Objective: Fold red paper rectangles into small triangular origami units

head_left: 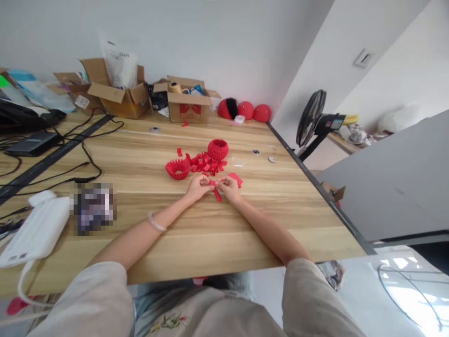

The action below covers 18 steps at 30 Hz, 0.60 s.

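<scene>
Between my two hands is a red paper strip (218, 194), its loose end hanging down toward the table. My left hand (199, 188) pinches it from the left, and my right hand (228, 188) pinches it from the right. Beside my right hand lie flat red paper pieces (235, 179). Just beyond my fingers is a pile of small folded red paper pieces (203, 163). A round red folded-paper ball (218, 150), open at the top, stands behind the pile. Left of the pile rests a shallower red folded-paper bowl (178, 169).
Cardboard boxes (189, 107) and red domes (245, 110) line the wall. Black cables (86, 159), a white power strip (38, 234) and a blurred-out object (94, 209) lie on the left. A black fan (312, 118) stands past the table's right edge.
</scene>
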Tool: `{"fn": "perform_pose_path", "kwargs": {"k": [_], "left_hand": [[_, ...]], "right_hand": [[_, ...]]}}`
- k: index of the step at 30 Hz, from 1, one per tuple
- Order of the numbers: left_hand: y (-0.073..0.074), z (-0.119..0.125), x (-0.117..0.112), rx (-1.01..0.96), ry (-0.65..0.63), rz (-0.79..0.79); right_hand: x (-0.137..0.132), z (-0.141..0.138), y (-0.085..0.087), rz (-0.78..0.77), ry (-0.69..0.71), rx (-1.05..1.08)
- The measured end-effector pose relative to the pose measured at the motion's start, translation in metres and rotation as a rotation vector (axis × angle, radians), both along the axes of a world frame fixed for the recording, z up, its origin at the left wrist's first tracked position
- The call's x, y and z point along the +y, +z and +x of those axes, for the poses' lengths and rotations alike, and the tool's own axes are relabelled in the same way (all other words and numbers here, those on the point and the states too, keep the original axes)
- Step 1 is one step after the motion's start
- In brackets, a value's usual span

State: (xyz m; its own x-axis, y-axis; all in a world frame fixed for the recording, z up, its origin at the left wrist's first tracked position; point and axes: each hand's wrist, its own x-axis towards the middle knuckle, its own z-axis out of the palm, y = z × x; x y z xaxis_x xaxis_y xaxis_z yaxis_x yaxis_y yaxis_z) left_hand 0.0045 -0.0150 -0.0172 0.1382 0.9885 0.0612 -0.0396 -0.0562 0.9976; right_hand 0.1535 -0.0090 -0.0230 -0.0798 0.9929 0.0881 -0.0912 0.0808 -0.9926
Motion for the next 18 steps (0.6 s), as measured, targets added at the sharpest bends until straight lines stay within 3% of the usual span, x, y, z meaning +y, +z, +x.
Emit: {"fn": "perform_pose_path", "kwargs": {"k": [10,14,18], "left_hand": [[0.014,0.0,-0.002,-0.04,-0.054,-0.214],[0.015,-0.005,0.0,0.069,-0.058,-0.189],[0.012,-0.013,0.002,0.009,-0.113,-0.162]], "right_hand": [[0.005,0.005,-0.004,-0.063,0.12,0.064],[0.006,0.005,-0.005,-0.071,0.198,0.086],[0.004,0.004,-0.003,-0.086,0.209,0.077]]}}
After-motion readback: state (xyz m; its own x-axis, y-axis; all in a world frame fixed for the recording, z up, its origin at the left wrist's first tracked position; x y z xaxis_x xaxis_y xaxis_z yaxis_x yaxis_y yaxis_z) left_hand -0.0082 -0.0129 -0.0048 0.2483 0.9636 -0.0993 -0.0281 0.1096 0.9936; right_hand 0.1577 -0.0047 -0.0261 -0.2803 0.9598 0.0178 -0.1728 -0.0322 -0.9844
